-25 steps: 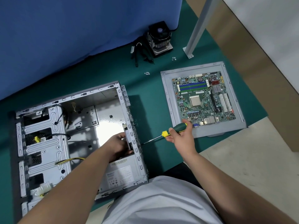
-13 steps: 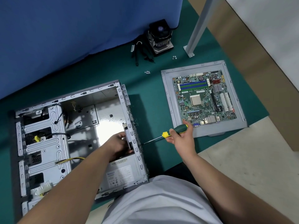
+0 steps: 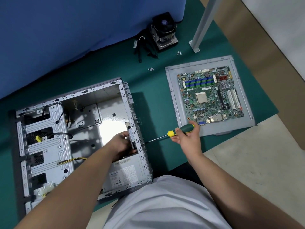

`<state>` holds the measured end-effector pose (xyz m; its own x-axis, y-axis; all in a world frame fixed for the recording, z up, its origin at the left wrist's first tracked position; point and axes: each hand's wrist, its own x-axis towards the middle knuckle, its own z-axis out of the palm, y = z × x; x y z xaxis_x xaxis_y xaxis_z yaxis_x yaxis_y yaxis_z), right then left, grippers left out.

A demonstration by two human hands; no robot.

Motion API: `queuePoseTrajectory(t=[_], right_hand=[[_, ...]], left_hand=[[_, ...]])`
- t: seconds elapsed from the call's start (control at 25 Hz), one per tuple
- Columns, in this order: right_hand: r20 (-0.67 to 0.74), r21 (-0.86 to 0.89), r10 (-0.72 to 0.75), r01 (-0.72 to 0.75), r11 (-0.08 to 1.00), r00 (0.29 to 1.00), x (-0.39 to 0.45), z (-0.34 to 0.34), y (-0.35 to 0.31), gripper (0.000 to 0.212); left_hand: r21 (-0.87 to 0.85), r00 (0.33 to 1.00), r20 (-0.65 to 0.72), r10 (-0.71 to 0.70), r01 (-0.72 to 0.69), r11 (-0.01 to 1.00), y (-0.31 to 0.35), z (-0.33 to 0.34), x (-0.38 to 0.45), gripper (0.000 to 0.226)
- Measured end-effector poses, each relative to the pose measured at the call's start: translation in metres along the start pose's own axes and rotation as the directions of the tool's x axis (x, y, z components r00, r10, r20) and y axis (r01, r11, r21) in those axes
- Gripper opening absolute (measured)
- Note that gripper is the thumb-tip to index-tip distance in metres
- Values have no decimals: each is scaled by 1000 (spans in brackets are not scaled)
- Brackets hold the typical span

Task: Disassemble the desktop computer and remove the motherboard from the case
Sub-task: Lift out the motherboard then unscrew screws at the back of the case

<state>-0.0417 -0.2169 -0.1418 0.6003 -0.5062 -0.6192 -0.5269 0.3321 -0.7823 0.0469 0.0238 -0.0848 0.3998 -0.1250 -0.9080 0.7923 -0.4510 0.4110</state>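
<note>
Your right hand (image 3: pixel 187 139) grips the screwdriver (image 3: pixel 180 130), tip at the case (image 3: pixel 92 129) wall. Your left hand (image 3: pixel 123 143) seemingly curls round a bracket inside. Beyond your right fingers, the motherboard (image 3: pixel 210 96) lies out; the label under your left hand is unreadable.

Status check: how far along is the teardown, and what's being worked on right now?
Done: the green motherboard lies out of the case on a grey metal side panel; the black CPU cooler with fan sits apart on the green mat.

In hand: the right hand holds a green-and-yellow screwdriver against the open grey metal case, whose rear wall the left hand grips.

Left: the grey power supply remains inside.
</note>
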Motion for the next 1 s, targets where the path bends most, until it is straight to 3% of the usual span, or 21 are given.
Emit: queuePoseTrajectory(t=[0.52, 1.0], right_hand=[[18, 15, 32, -32, 999, 999, -1, -3, 2, 52], [72, 92, 74, -80, 992, 995, -5, -7, 2, 46]], left_hand=[[66, 999, -10, 37, -37, 997, 2, 2, -4, 38], [4, 1000, -1, 4, -4, 1000, 1, 1, -3, 36]])
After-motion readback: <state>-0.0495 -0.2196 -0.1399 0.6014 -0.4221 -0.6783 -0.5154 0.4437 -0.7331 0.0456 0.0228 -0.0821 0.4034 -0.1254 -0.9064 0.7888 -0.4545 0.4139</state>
